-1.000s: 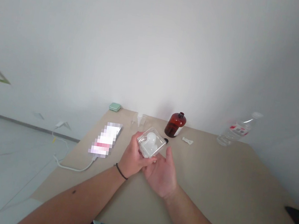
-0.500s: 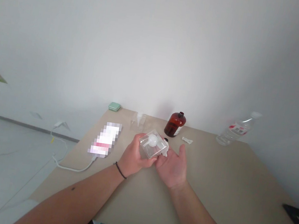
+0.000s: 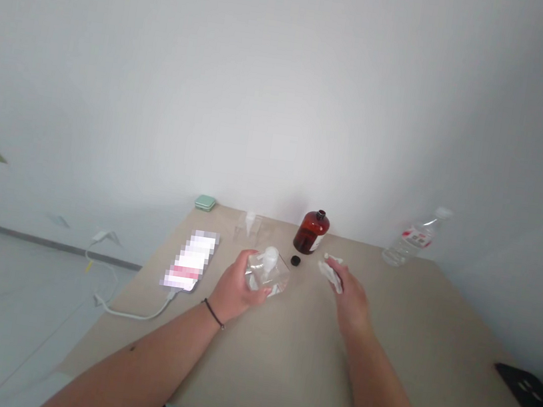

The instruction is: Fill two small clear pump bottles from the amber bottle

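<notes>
We've got the clear bottle (image 3: 279, 276) in our left hand (image 3: 233, 292), thumb and fingers wrapped round it, over the table (image 3: 273, 365), just left of the black cap (image 3: 296, 261). Our right hand (image 3: 354, 304) is pinching a crumpled white tissue (image 3: 330, 276), right of the cap. The brown bottle (image 3: 308, 235) stands open behind, and our phone (image 3: 191, 261) lies off left with a cable (image 3: 134, 316) in it.

On my remote feed, soft, muted light brightens the middle of the plain whitish wall (image 3: 274, 109) and dims towards its right side, with a faint shadow beside the rounded amber bottle (image 3: 309, 234). I get the glowing rectangular phone screen (image 3: 192, 260) as coarse pixel blocks, and the transparent boxy bottle (image 3: 268, 273) looks hazy.
</notes>
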`<action>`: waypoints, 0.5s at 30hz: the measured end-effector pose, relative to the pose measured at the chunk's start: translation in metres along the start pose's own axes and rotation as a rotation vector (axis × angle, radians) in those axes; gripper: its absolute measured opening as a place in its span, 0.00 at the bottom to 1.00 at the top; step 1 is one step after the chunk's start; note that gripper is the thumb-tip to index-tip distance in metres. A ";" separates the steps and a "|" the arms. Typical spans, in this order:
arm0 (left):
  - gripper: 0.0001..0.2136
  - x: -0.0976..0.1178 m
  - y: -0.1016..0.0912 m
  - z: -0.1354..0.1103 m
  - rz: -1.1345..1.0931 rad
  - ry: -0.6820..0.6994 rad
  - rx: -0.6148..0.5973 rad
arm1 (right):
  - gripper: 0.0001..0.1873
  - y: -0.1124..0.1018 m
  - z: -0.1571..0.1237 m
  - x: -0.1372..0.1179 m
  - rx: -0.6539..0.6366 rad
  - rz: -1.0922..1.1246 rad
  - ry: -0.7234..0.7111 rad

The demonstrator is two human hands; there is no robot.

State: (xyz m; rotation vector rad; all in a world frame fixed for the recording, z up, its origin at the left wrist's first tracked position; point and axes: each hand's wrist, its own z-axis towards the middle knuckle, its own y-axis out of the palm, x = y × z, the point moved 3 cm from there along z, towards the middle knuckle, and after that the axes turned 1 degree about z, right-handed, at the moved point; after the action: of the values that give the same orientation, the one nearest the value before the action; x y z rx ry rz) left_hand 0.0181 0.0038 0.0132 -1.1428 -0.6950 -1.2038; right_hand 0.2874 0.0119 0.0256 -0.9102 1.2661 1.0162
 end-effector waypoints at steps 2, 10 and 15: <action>0.28 0.002 -0.001 0.001 -0.004 -0.008 0.002 | 0.17 -0.013 -0.003 -0.001 0.028 -0.151 0.011; 0.32 0.019 -0.001 -0.003 0.072 0.022 -0.051 | 0.19 0.042 -0.038 -0.058 -0.256 -0.636 -0.259; 0.34 0.025 -0.004 -0.006 0.115 -0.021 -0.084 | 0.23 0.090 -0.039 -0.094 -0.570 -0.880 -0.323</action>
State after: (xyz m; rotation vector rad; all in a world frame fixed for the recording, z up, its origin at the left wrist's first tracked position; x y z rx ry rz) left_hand 0.0201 -0.0102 0.0350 -1.2504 -0.5911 -1.1342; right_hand 0.1873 -0.0064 0.1165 -1.4815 0.2057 0.7475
